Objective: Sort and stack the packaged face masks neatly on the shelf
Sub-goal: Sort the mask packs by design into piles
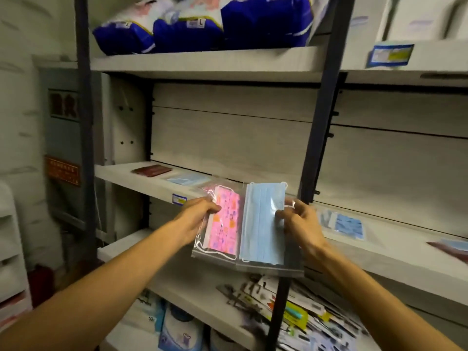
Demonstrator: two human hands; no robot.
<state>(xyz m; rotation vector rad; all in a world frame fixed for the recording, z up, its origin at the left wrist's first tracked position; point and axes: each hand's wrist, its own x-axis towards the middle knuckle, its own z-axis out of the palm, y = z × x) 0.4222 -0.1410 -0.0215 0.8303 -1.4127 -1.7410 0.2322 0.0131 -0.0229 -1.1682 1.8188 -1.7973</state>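
Head view: left hand (200,214) pinches the pink mask pack (222,224) and right hand (298,224) the blue mask pack (263,224), fingers clamped, held side by side before the shelf (141,177), probably for sorting.

Two bagged masks are held side by side at frame centre, the patterned mask pack (222,221) left of the plain mask pack (263,224), before the middle shelf (152,181). Behind, two packs (187,179) lie on it; diaper bags (202,24) sit upper centre.
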